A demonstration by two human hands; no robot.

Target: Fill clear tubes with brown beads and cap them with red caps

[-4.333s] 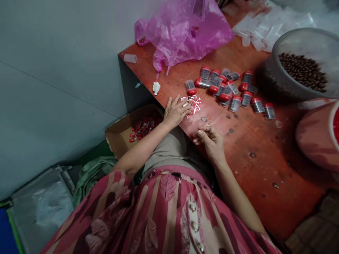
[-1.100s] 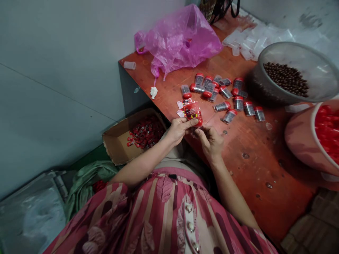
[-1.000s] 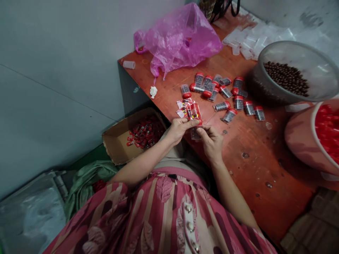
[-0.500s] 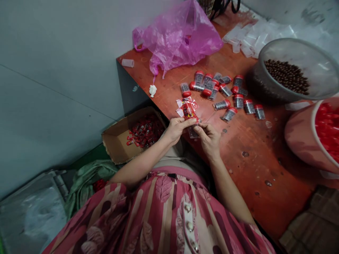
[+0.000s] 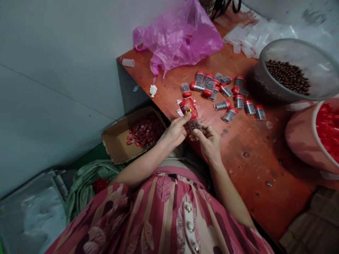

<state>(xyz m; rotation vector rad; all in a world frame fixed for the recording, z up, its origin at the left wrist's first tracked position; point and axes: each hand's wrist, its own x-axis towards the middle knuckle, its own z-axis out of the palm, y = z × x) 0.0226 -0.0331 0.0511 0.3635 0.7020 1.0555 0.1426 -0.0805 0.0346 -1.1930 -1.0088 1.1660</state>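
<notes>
My left hand (image 5: 175,131) pinches a small red printed packet (image 5: 188,107) at the near edge of the reddish table (image 5: 251,151). My right hand (image 5: 208,141) is closed on a small clear vial of dark beads (image 5: 196,124), held against the packet's lower end. Both hands meet just over the table edge. A few more red packets (image 5: 180,112) lie on the table behind the held one. Several red-capped vials of dark beads (image 5: 222,92) lie scattered farther back.
A pink plastic bag (image 5: 180,35) lies at the table's far corner. A grey bowl of dark beads (image 5: 291,70) and a pink tub of red caps (image 5: 315,137) stand at right. Empty clear vials (image 5: 254,37) lie behind. A cardboard box of red packets (image 5: 132,135) sits on the floor at left.
My left hand picked a red packet up off the table. My right hand, earlier loosely closed at the table edge, now holds a vial against the packet, whose printed face has turned toward me.
</notes>
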